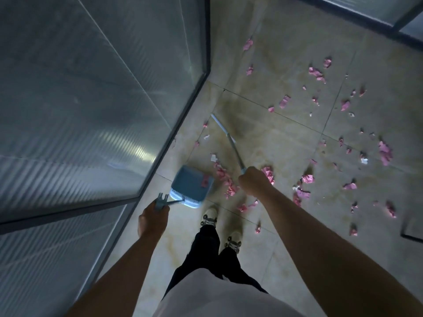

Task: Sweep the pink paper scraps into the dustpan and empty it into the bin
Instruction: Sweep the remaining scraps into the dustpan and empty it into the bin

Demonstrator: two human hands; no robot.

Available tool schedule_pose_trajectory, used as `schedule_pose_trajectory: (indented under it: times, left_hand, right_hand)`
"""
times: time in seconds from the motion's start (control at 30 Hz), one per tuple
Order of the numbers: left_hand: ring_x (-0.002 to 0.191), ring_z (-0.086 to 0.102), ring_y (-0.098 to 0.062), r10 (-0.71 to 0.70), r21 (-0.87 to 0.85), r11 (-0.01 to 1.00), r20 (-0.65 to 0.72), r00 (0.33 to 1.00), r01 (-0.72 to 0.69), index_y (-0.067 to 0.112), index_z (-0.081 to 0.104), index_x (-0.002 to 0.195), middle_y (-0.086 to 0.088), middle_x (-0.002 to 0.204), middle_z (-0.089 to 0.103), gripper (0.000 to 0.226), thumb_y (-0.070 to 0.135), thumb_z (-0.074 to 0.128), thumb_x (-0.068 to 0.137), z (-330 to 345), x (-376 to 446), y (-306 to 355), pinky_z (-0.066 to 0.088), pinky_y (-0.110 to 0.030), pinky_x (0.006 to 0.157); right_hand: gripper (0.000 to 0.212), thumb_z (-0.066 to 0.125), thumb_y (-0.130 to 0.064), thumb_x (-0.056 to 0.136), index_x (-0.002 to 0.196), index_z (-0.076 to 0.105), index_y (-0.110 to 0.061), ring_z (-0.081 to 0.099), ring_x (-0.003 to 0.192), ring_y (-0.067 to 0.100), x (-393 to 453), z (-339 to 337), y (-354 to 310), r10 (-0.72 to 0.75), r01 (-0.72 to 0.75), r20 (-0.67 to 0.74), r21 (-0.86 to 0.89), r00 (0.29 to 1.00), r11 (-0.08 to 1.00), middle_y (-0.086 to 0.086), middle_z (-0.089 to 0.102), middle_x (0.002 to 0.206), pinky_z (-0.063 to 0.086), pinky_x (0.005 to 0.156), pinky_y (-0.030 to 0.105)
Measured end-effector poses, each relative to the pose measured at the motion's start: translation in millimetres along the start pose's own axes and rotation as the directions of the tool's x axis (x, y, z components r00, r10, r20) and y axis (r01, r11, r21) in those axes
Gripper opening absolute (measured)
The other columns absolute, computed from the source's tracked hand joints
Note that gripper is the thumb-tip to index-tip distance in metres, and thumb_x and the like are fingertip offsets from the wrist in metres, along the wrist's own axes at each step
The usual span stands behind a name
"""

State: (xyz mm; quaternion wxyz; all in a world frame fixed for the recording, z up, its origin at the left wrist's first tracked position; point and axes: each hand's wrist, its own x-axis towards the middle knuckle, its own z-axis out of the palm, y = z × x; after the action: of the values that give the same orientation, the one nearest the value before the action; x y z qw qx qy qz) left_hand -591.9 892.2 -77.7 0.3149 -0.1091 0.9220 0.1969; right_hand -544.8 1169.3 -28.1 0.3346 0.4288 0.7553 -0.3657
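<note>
Left hand (153, 217) is gripping the dustpan handle (161, 202); right hand (254, 180) is clenching the broom shaft (233, 146). Blue dustpan (191, 184) is sitting at 11 o'clock, pink paper scraps (225, 179) piling beside it; strays toward 2 o'clock are risking being missed.

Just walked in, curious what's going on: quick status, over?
Left hand grips dustpan handle, right hand grips broom. One pink scrap in pan, small pile at its mouth. Most scraps scattered right. Bin not visible.
</note>
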Motion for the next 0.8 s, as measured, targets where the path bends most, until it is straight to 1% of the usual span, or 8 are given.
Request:
schedule_pose_trajectory:
  times: [0.13,0.2,0.27,0.33,0.43,0.5,0.6,0.8]
  left_hand:
    - [0.103,0.061,-0.040,-0.028,-0.047,0.999,-0.006,1.000,0.027,0.012,0.064,0.114,-0.019,0.112,0.067,0.028,0.024,0.058,0.089,-7.8,2.7,-18.8,0.048,-0.041,0.085]
    - [0.100,0.061,-0.039,-0.030,-0.052,0.998,0.005,1.000,0.031,0.012,0.065,0.112,-0.017,0.109,0.069,0.027,0.024,0.059,0.089,-10.2,2.0,-24.5,0.047,-0.039,0.082]
    - [0.100,0.061,-0.039,-0.036,-0.052,0.998,0.017,0.999,0.036,0.013,0.065,0.113,-0.016,0.109,0.069,0.027,0.025,0.059,0.089,-12.6,3.2,-30.7,0.047,-0.038,0.082]
    - [0.100,0.061,-0.038,-0.047,-0.066,0.997,0.024,0.999,0.048,0.014,0.065,0.113,-0.015,0.110,0.069,0.027,0.025,0.060,0.088,-13.2,5.2,-36.0,0.047,-0.039,0.083]
    - [0.100,0.062,-0.038,-0.065,-0.088,0.994,0.031,0.997,0.068,0.015,0.065,0.114,-0.015,0.110,0.069,0.029,0.026,0.061,0.087,-13.5,7.4,-42.2,0.049,-0.040,0.083]
    - [0.100,0.062,-0.038,-0.067,-0.073,0.995,0.037,0.997,0.070,0.017,0.064,0.115,-0.015,0.110,0.069,0.031,0.027,0.060,0.087,-13.6,6.7,-43.5,0.049,-0.040,0.083]
    - [0.101,0.061,-0.040,-0.068,-0.022,0.997,0.051,0.996,0.069,0.014,0.063,0.117,-0.017,0.111,0.068,0.032,0.024,0.060,0.087,-12.9,5.7,-42.3,0.048,-0.040,0.082]
    - [0.104,0.062,-0.035,-0.038,0.100,0.995,0.107,0.994,0.027,0.010,0.059,0.122,-0.015,0.113,0.066,0.031,0.015,0.053,0.091,-5.7,3.6,-36.1,0.047,-0.033,0.080]
  right_hand:
    - [0.027,0.046,-0.013,0.093,0.110,0.059,0.002,0.072,0.089,0.029,39.5,-12.8,-38.6,-0.007,0.007,-0.003,0.001,1.000,1.000,0.020,0.067,0.100,0.052,0.064,0.035]
    - [0.032,0.045,-0.008,0.095,0.122,0.055,0.005,0.064,0.044,0.002,49.6,-17.1,-48.7,0.004,-0.005,0.040,0.032,0.999,0.999,0.012,0.059,0.083,0.052,0.044,0.019]
    - [0.036,0.046,-0.006,0.095,0.127,0.052,0.006,0.050,0.030,-0.007,54.9,-15.2,-52.5,-0.020,0.023,0.077,-0.048,0.997,0.999,0.010,0.057,0.084,0.039,0.029,0.010]
    - [0.036,0.049,-0.010,0.093,0.124,0.053,0.008,0.057,0.037,0.008,50.5,-10.5,-51.1,-0.043,0.053,0.074,-0.142,0.996,0.988,0.017,0.064,0.097,0.043,0.037,0.017]
    - [0.035,0.049,-0.013,0.091,0.121,0.055,0.004,0.068,0.093,0.030,42.4,0.4,-31.2,-0.050,0.062,0.049,-0.306,0.998,0.950,0.021,0.066,0.113,0.047,0.068,0.027]
    - [0.033,0.051,-0.012,0.089,0.120,0.055,-0.001,0.063,0.108,0.030,31.9,0.8,-12.5,-0.065,0.073,0.034,-0.387,0.997,0.919,0.017,0.066,0.114,0.043,0.075,0.025]
    - [0.033,0.051,-0.010,0.091,0.123,0.055,-0.003,0.061,0.111,0.029,23.8,-4.2,23.7,-0.087,0.089,0.023,-0.412,0.996,0.907,0.015,0.064,0.117,0.048,0.081,0.027]
    - [0.037,0.048,-0.012,0.092,0.129,0.052,-0.015,0.066,0.088,0.025,-6.6,-20.2,97.3,-0.063,0.028,-0.052,-0.503,0.997,0.864,0.006,0.065,0.099,0.053,0.070,0.031]
